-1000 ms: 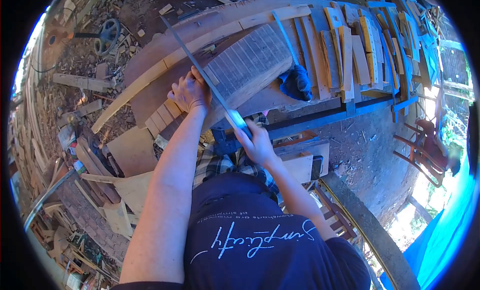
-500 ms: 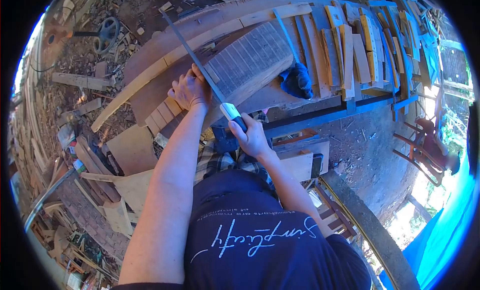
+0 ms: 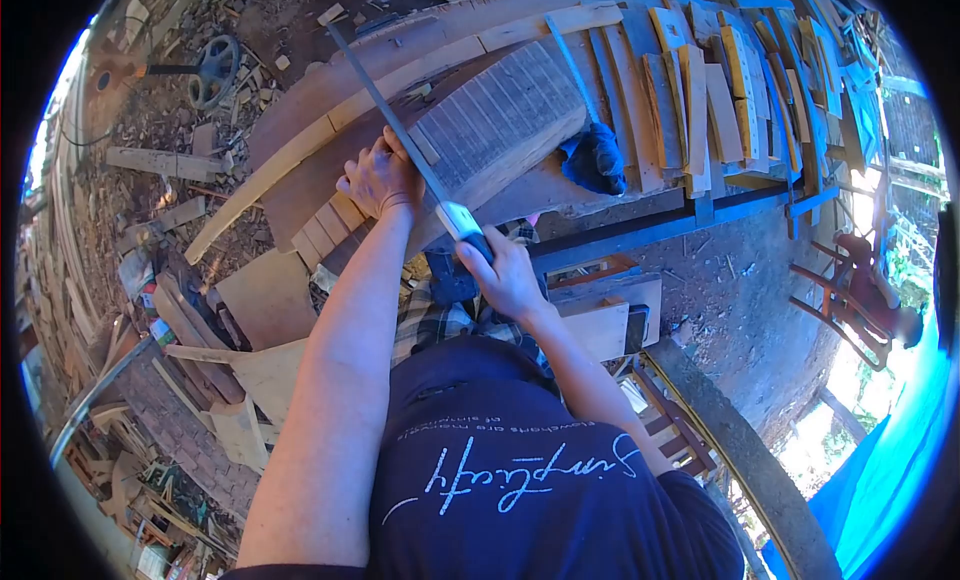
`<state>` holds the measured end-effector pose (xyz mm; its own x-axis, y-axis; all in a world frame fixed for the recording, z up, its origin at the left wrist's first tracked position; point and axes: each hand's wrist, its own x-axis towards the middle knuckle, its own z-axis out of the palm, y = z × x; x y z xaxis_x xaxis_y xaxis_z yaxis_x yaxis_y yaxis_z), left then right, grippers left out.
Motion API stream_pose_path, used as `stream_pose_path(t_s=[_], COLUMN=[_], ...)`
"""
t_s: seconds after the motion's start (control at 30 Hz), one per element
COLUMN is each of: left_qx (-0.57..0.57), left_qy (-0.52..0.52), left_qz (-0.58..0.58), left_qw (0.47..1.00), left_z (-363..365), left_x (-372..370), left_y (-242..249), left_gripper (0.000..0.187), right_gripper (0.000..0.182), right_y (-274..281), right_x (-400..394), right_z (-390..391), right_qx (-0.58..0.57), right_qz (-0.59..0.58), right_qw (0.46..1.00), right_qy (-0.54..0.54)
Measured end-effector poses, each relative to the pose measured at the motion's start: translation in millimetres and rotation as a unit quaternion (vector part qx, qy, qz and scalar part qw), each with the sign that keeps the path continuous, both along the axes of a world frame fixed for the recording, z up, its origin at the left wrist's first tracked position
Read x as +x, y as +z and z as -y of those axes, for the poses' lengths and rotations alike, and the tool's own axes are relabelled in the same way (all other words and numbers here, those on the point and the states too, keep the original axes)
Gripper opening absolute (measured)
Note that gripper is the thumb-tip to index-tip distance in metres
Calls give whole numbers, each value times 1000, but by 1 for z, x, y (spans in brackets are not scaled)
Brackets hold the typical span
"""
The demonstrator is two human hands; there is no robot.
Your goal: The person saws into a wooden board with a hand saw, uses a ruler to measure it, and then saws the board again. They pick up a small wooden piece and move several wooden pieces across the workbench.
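My right hand (image 3: 510, 278) is closed round the pale and black handle of a long, narrow-bladed saw (image 3: 385, 108). The blade slants away to the upper left, across the wood on the bench. Beside it, my left hand (image 3: 382, 178) presses down on the wood, fingers bent and the thumb side close to the blade; what lies under the palm is hidden. To the right of the blade is a thick wooden block (image 3: 500, 120) marked by many parallel lines, with a short strip of wood (image 3: 426, 145) at its near-left edge. Several small wood pieces (image 3: 322, 232) lie side by side left of my wrist.
A second saw with a blue-wrapped handle (image 3: 595, 162) rests right of the block. A long curved wooden strip (image 3: 400, 80) runs behind. Wooden slats (image 3: 692, 110) line the right side. Scraps and a handwheel (image 3: 214, 72) lie at left; a red-brown chair (image 3: 855, 298) stands far right.
The saw's handle and my right hand have shifted very slightly. My left hand stays at the same spot on the wood.
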<state>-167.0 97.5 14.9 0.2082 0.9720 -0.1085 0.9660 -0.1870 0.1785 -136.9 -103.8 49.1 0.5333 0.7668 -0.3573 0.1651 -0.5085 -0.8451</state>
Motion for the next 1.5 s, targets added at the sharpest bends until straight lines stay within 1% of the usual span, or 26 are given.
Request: stream_pose_path(t_s=[0.07,0.17,0.2,0.23,0.3,0.4,0.43,0.5,0.57,0.6,0.63,0.7,0.73,0.77,0.83,0.87,0.97,1.03,1.07,1.13,1.17,1.23,1.27,1.33,1.4,1.5], left_qx=[-10,-7,-9,2,20,15,11,3,31,27,26,27,28,30,29,24,26,23,21,23,28,22,8,6,-6,5], left_qy=[1,-1,-1,-9,-14,-11,-2,8,-34,-32,-28,-19,-23,-29,-18,-8,-9,-7,-11,-16,-19,-16,-14,-16,-12,-22], left_qz=[1,3,-1,-5,-8,17,9,8,10,7,9,10,24,38,21,10,30,22,11,10,11,2,-3,-3,0,-17], left_qw=[1000,1000,1000,1000,1000,1000,1000,1000,999,999,999,999,999,998,999,1000,999,999,1000,1000,999,1000,1000,1000,1000,1000], left_z=[0,0,1,0,-2,-2,-2,0,2,3,2,0,0,-2,-2,-1,0,-2,-1,0,0,0,-1,0,-1,0], left_x=[2,0,-3,-3,-2,-3,-1,1,-3,-5,-3,-3,-5,-7,-5,0,1,2,0,0,-1,-2,0,0,2,-4], left_y=[3,1,-2,-6,-9,-4,-3,-2,-6,-7,-6,-8,-11,-11,-8,-6,-2,-2,-3,-6,-6,-4,-1,3,2,-6], left_gripper=[44,46,46,46,46,46,45,44,44,44,44,44,43,42,42,42,42,43,43,43,44,44,45,45,46,41], right_gripper=[49,50,50,50,48,47,47,46,45,45,45,46,48,48,45,45,45,44,44,45,46,47,47,47,48,47], right_y=[30,51,46,35,5,-7,1,30,43,45,40,20,9,1,-9,-1,33,45,42,24,6,-7,-9,0,21,29], right_x=[-2,1,0,0,1,1,2,2,5,3,2,6,4,3,6,7,3,1,1,6,5,8,6,4,1,2], right_z=[44,90,89,71,23,-7,5,48,73,80,76,48,27,10,1,10,71,97,94,62,36,-11,-10,12,63,93], right_qx=[6,-26,-22,-23,17,14,12,-6,-30,-50,-50,-37,-7,8,-3,-3,-1,7,4,-54,6,12,17,20,-24,-18], right_qz=[-56,-63,-89,-91,-12,-40,-38,-79,-95,-119,-120,-26,-3,-6,-75,-73,-56,-85,-89,-91,-38,-23,-24,-21,-74,-66], right_qw=[998,997,996,995,1000,999,999,997,995,992,991,998,999,1000,997,997,998,996,996,994,999,1000,1000,1000,997,997], right_qy=[-14,26,11,11,5,-5,-6,-12,6,19,18,41,35,30,10,7,9,7,5,22,11,8,9,6,14,33])
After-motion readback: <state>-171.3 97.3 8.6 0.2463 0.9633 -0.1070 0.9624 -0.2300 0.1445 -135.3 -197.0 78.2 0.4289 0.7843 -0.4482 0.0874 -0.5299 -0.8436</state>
